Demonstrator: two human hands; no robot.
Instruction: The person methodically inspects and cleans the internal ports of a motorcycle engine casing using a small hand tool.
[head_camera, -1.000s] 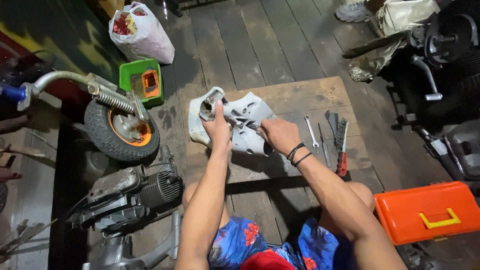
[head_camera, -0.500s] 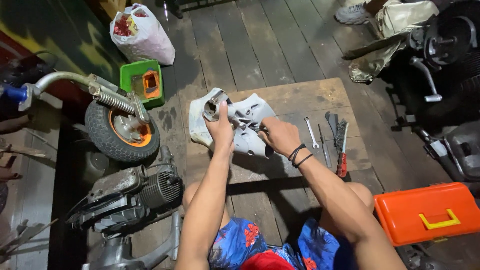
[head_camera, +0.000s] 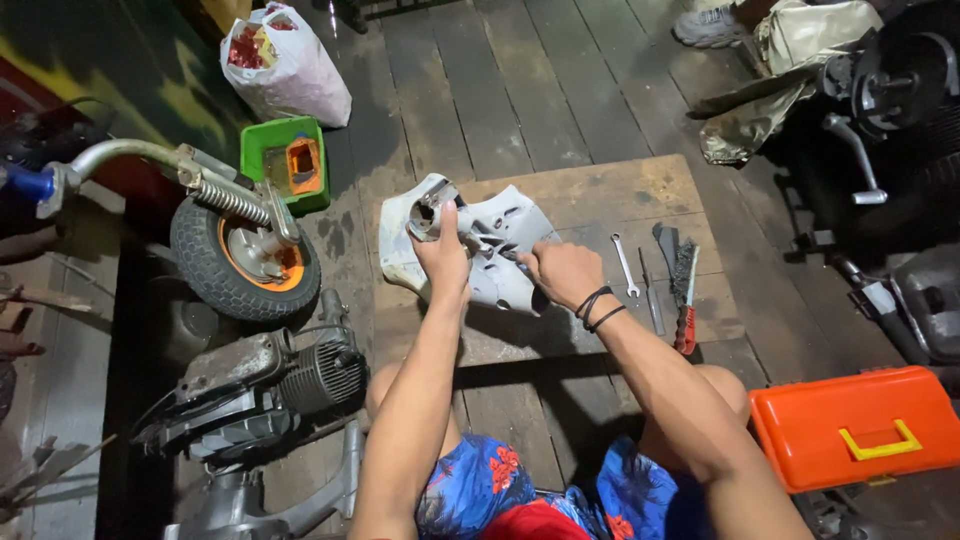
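1. One wooden floor (head_camera: 520, 90) of dark planks is seen under everything; open room is left along its upper middle.
2. One low wooden desk (head_camera: 640, 190) is laid on the floor; its far strip and right edge are bare.
3. One small wheel (head_camera: 240, 255) with an orange hub and one engine block (head_camera: 265, 385) are set to the left of the desk, close beside the person's left arm.
4. One orange toolbox (head_camera: 850, 425) with a yellow handle is kept shut at the lower right.
5. One pale plastic bag (head_camera: 285, 65) is stood at the top left, with red contents seen through it.
6. One white metal cover (head_camera: 490, 245) is rested on the desk's left part, overhanging its left edge.
7. One green tray (head_camera: 262, 140) is placed on the floor, with one orange box (head_camera: 303, 165) inside it.
8. The left hand (head_camera: 443, 258) is clenched around the cover's round end.
9. The right hand (head_camera: 562, 272) is closed on a small tool against the cover; the tool cannot be made out.
10. One wire brush (head_camera: 685, 290), one wrench (head_camera: 625, 265) and one thin rod (head_camera: 652, 305) are laid on the desk just right of the right hand.
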